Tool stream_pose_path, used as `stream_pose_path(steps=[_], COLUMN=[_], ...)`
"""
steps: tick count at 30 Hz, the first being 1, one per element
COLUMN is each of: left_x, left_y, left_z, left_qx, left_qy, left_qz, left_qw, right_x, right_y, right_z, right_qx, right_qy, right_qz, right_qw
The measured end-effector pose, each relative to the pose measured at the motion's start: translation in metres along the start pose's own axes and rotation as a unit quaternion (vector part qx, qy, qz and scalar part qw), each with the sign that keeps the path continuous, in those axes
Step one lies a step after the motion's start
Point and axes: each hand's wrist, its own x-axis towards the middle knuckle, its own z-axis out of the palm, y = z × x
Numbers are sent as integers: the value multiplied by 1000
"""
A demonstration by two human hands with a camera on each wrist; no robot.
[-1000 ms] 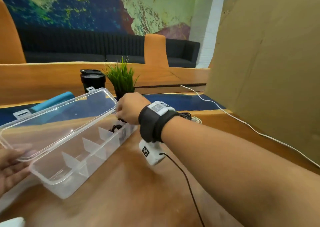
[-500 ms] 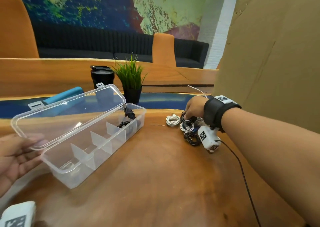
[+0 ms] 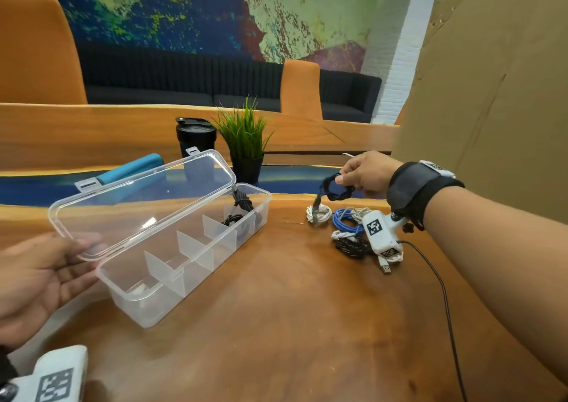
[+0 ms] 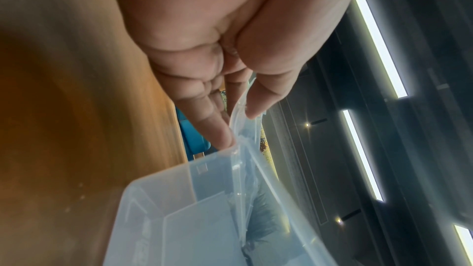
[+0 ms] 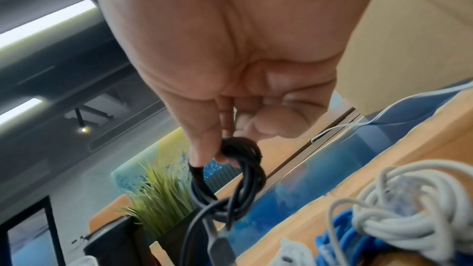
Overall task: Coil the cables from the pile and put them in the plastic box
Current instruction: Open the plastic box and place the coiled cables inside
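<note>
Since half a second ago my right hand has lifted off the pile with a coiled black cable pinched between thumb and fingers, its plug dangling just above the surface. Largest first: the plastic box sits open on that surface, my left hand holding its lid up by the near edge, thumb on one face and straight fingers on the other. One far compartment already holds a black cable; the nearer ones look mostly unfilled. On my right the pile keeps white, blue and black bundles, so I judge most of the job remains.
</note>
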Motion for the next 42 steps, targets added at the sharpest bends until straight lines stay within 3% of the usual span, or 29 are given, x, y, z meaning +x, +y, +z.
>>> stream_pose_path(steps=[3, 8, 11, 14, 21, 25, 29, 35, 38, 41, 42], left_x=[-13, -39, -48, -53, -55, -56, -58, -59, -55, -49, -45], left_y=[8, 18, 22, 24, 25, 25, 26, 24, 21, 20, 20], left_z=[14, 20, 25, 29, 30, 31, 32, 33, 35, 31, 29], left_qx=[8, 4, 14, 8, 5, 8, 14, 18, 16, 9, 7], left_qy=[-20, -36, -44, -43, -37, -31, -31, -48, -57, -53, -47], left_qz=[-4, 15, 23, 25, 27, 29, 31, 27, 30, 29, 26], left_qw=[1000, 999, 999, 999, 999, 999, 999, 998, 998, 998, 999], right_x=[-2, -16, -28, -37, -42, -46, -49, -48, -55, -59, -55], right_y=[-9, -41, -67, -91, -134, -149, -156, -150, -154, -155, -154], right_z=[2, 21, 40, 60, 84, 104, 141, 171, 172, 162, 151], right_qx=[71, 182, 206, 185, 47, -89, -169, -360, -423, -456, -439], right_qy=[6, -54, -96, -90, -72, -113, -175, -149, -127, -167, -175], right_qz=[-17, -73, -86, -119, -186, -245, -243, -246, -286, -321, -328], right_qw=[997, 979, 970, 971, 979, 959, 939, 888, 851, 813, 818])
